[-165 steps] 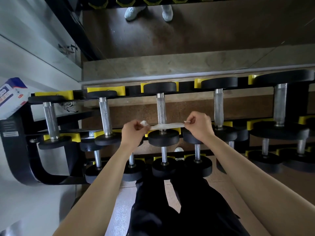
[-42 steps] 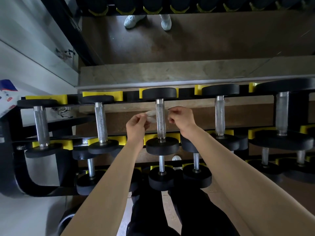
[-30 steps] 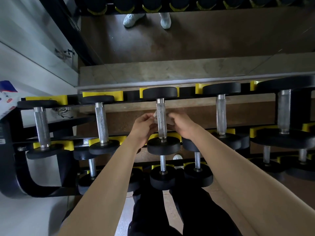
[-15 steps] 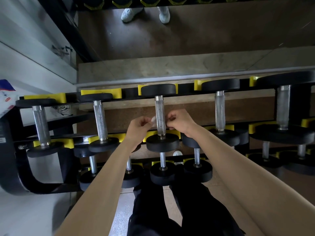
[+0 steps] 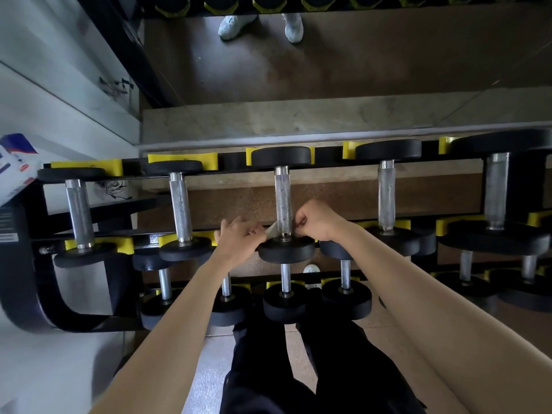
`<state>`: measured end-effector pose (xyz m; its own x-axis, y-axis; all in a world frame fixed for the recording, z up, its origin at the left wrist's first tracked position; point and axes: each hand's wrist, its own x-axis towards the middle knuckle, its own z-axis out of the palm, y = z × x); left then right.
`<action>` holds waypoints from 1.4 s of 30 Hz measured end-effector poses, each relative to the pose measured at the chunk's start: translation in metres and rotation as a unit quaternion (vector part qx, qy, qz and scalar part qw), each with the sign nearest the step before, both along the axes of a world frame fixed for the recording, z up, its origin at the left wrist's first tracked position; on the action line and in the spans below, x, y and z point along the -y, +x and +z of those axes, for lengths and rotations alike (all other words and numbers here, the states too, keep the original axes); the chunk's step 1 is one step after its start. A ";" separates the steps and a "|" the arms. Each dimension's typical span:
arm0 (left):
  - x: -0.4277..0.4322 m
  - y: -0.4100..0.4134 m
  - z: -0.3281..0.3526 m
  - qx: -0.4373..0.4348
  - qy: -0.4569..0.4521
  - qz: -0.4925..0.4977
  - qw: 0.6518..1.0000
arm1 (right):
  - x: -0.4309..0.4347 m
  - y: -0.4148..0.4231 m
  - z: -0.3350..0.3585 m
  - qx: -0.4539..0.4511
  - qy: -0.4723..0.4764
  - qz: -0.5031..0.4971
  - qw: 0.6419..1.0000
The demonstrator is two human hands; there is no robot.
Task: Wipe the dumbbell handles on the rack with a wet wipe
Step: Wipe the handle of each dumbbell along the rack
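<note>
A black dumbbell rack (image 5: 27, 282) with yellow cradles holds several black dumbbells with knurled steel handles. The middle top-row dumbbell's handle (image 5: 282, 195) stands between my hands. A white wet wipe (image 5: 271, 230) is looped behind the near end of that handle, just above the lower weight plate (image 5: 286, 249). My left hand (image 5: 239, 241) pinches the wipe's left end and my right hand (image 5: 316, 220) pinches its right end. Most of the wipe is hidden by the handle and my fingers.
Neighbouring handles stand at left (image 5: 180, 208) and right (image 5: 386, 196). A lower row of smaller dumbbells (image 5: 285, 300) sits below my wrists. A white and blue wipe box (image 5: 15, 165) lies at far left. A mirror above reflects white shoes (image 5: 260, 23).
Both hands have slid the wipe down the middle handle from its upper-middle part to its near end by the lower plate, still pulling it taut around the bar.
</note>
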<state>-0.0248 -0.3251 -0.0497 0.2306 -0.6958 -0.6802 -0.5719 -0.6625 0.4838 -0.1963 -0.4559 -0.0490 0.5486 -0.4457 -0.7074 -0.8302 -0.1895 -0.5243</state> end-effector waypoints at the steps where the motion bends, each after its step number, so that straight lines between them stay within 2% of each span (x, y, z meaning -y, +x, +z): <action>1: -0.001 0.001 -0.001 -0.006 -0.011 0.002 1.000 | 0.000 -0.001 0.000 -0.004 -0.003 0.011 1.000; 4: 0.006 -0.008 -0.003 -0.024 -0.039 -0.018 0.999 | 0.006 -0.018 0.005 0.004 0.000 0.014 1.000; 6: 0.010 -0.015 -0.009 -0.003 -0.021 -0.033 0.999 | 0.013 -0.029 0.011 0.008 0.006 0.022 1.000; 9: 0.012 -0.017 -0.004 0.011 -0.017 -0.003 1.000 | 0.012 -0.029 0.015 0.029 0.017 0.023 0.999; 11: 0.010 -0.014 0.003 -0.021 -0.026 0.016 0.999 | 0.006 -0.020 0.011 0.030 0.013 0.014 0.999; 14: 0.005 -0.005 0.008 -0.117 -0.051 0.053 0.990 | -0.002 -0.008 0.002 0.016 0.011 0.001 1.000; 17: 0.005 -0.007 0.005 -0.152 -0.040 0.082 0.984 | -0.003 -0.006 0.001 0.007 0.009 0.010 1.000; 23: 0.010 -0.013 0.002 -0.118 -0.015 0.164 0.979 | 0.002 -0.020 0.016 0.050 0.018 0.020 0.998; 28: 0.009 -0.011 -0.006 -0.107 -0.002 0.152 0.983 | -0.007 -0.011 0.021 0.088 0.024 0.001 0.996; 32: 0.008 -0.017 -0.002 -0.106 -0.010 0.161 0.981 | -0.022 -0.010 0.016 0.104 0.002 -0.056 0.993; 37: 0.006 -0.018 0.015 -0.183 -0.016 0.210 0.960 | -0.018 -0.015 0.005 0.055 -0.037 -0.054 0.996; 40: 0.002 -0.019 0.025 -0.177 -0.022 0.191 0.965 | -0.018 -0.015 -0.003 0.025 -0.048 -0.038 0.998; 42: -0.002 -0.017 0.025 -0.150 -0.034 0.219 0.963 | -0.020 -0.015 -0.006 0.035 -0.062 -0.054 0.996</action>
